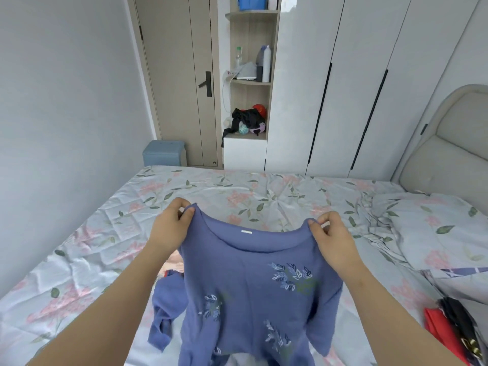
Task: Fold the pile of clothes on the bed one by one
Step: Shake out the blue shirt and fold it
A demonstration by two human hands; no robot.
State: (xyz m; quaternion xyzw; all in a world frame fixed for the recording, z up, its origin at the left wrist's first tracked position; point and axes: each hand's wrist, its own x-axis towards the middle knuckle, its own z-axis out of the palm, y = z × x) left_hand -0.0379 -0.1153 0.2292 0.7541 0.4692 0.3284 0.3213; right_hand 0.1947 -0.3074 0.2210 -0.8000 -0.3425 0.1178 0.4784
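A blue knit top [245, 294] with embroidered leaf sprigs hangs in the air over the bed [237, 196]. My left hand [171, 225] pinches its left shoulder, and my right hand [330, 236] pinches its right shoulder. The neckline with a small white label sags between them. The body drops toward me and one sleeve dangles at the lower left. A bit of other clothing shows behind the top at the left, mostly hidden.
The floral sheet spreads out beyond my hands. A pillow [435, 228] lies at the right, below the padded headboard [449, 143]. Red and black clothes [449, 331] lie at the right edge. White wardrobes [343, 88], a shelf niche and a door stand behind the bed.
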